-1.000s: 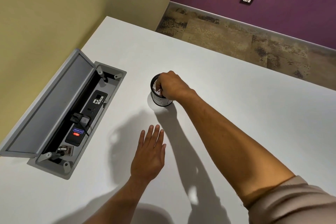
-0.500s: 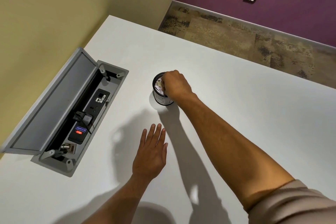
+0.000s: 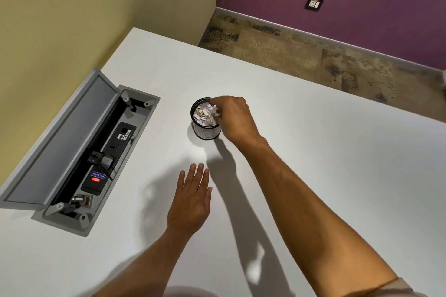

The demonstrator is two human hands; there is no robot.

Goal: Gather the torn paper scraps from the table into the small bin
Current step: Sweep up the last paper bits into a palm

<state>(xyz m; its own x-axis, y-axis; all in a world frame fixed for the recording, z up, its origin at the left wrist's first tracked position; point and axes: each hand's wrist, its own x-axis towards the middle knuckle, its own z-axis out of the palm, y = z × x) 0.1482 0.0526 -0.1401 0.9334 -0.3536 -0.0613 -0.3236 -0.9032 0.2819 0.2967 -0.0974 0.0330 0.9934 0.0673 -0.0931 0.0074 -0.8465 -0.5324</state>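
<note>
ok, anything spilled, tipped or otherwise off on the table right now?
Nothing spilled. The bin stands upright, scraps inside, none visible on the table. The right hand is at its rim; the left hand lies flat. Only oddity: the cable box lid on the left is open.

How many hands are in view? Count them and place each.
2. The left hand lies flat on the table; the right hand is at the bin's rim, over the scraps.
</note>
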